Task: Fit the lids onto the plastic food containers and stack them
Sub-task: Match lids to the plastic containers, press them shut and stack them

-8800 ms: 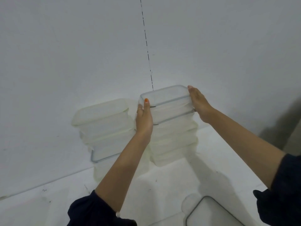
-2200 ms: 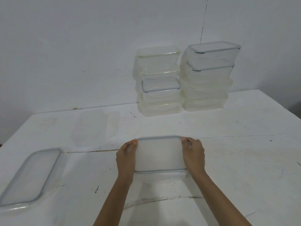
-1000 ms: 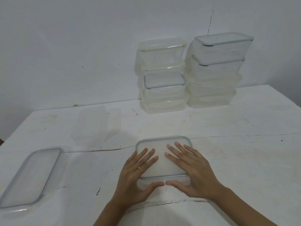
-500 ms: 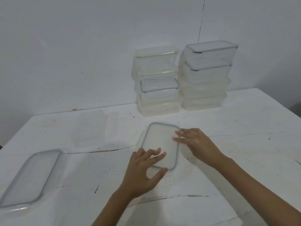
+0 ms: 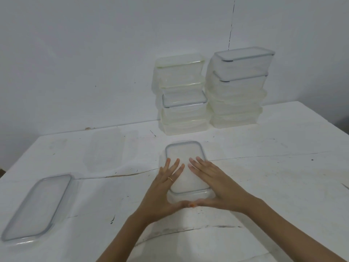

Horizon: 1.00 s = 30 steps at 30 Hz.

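Note:
A clear container with a grey-rimmed lid (image 5: 184, 154) lies lengthwise on the white table (image 5: 273, 176), straight in front of me. My left hand (image 5: 164, 191) and my right hand (image 5: 213, 184) rest on its near half, fingers spread flat over the lid. Both thumbs meet against the near end wall, so the near end is clamped between fingers and thumbs. Against the back wall stand two stacks of lidded containers, the left stack (image 5: 182, 95) and the taller right stack (image 5: 238, 86).
A loose grey-rimmed lid (image 5: 37, 207) lies near the table's left front edge. A faint clear plastic piece (image 5: 104, 150), lid or container I cannot tell, lies left of centre. The table's right edge runs at the far right.
The container has been turned from crosswise to lengthwise. Both hands have come back together onto its near half, fingers flat on the lid and thumbs on the near end.

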### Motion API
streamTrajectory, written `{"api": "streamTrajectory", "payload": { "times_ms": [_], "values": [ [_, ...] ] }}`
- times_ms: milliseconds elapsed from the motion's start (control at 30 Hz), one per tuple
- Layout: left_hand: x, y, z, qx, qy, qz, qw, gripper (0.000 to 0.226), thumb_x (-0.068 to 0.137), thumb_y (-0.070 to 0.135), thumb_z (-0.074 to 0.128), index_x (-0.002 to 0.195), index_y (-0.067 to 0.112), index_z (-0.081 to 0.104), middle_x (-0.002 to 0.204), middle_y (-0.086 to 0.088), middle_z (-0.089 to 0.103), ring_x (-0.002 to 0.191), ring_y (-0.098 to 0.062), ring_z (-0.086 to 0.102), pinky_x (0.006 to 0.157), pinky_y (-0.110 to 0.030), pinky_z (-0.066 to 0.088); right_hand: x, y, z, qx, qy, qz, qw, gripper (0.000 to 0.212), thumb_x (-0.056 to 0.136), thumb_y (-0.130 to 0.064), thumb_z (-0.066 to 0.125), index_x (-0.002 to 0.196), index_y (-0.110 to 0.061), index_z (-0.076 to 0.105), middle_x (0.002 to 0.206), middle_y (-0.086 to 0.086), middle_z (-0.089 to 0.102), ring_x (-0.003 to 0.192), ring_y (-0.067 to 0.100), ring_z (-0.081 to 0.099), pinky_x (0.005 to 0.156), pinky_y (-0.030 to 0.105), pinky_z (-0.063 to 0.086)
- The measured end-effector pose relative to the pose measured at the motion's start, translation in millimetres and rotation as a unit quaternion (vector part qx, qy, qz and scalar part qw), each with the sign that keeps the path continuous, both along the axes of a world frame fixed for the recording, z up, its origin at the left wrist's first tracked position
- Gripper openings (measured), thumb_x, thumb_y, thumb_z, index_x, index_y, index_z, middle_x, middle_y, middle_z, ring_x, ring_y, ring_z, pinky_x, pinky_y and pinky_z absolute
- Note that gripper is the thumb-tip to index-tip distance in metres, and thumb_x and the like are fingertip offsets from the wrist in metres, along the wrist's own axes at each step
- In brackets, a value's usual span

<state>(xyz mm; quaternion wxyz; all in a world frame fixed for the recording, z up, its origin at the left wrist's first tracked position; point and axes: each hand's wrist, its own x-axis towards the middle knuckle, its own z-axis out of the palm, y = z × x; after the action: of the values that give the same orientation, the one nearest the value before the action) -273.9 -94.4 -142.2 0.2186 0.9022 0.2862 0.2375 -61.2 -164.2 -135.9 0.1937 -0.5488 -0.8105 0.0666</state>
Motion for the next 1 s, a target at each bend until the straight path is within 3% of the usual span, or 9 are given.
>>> {"api": "streamTrajectory", "payload": {
  "times_ms": [100,267,533,767,1000],
  "values": [
    [2,0,-5,0.026,-0.028,0.005,0.999,0.090,0.075,0.065,0.064,0.148,0.026,0.028,0.158,0.012,0.018,0.148,-0.012,0.006,0.118,-0.040,0.016,-2,0,-7,0.029,0.018,-0.011,0.999,0.089,0.084,-0.064,0.056,0.151,-0.019,0.018,0.160,-0.008,0.007,0.147,0.009,0.001,0.120,0.029,0.005],
    [4,3,-9,0.058,-0.036,0.015,0.998,0.082,0.080,0.066,0.057,0.146,0.024,0.033,0.156,0.011,0.023,0.146,-0.011,0.015,0.118,-0.036,0.021,-4,2,-13,0.088,0.013,-0.024,0.996,0.082,0.085,-0.058,0.057,0.148,-0.013,0.030,0.157,0.000,0.023,0.147,0.015,0.014,0.119,0.030,0.012],
    [5,4,-8,0.074,-0.056,0.024,0.995,0.076,0.082,0.062,0.058,0.143,0.020,0.041,0.152,0.009,0.033,0.143,-0.011,0.027,0.117,-0.032,0.024,-6,3,-12,0.087,0.015,-0.035,0.996,0.080,0.086,-0.056,0.058,0.148,-0.014,0.030,0.157,0.001,0.024,0.147,0.015,0.014,0.119,0.030,0.011],
    [5,4,-9,0.069,-0.055,0.024,0.996,0.077,0.080,0.060,0.062,0.144,0.024,0.039,0.153,0.014,0.030,0.143,-0.008,0.025,0.118,-0.024,0.018,-6,6,-16,0.088,0.057,-0.034,0.994,0.082,0.082,-0.055,0.065,0.147,-0.017,0.033,0.156,-0.004,0.025,0.146,0.012,0.015,0.120,0.029,0.012],
    [9,5,-20,0.096,-0.108,0.030,0.989,0.070,0.083,0.053,0.062,0.139,0.013,0.046,0.149,0.002,0.041,0.141,-0.016,0.033,0.115,-0.035,0.029,-8,8,-25,0.132,0.041,-0.041,0.990,0.077,0.085,-0.058,0.059,0.145,-0.014,0.037,0.154,-0.001,0.030,0.145,0.017,0.022,0.118,0.034,0.020]
  ]
}}
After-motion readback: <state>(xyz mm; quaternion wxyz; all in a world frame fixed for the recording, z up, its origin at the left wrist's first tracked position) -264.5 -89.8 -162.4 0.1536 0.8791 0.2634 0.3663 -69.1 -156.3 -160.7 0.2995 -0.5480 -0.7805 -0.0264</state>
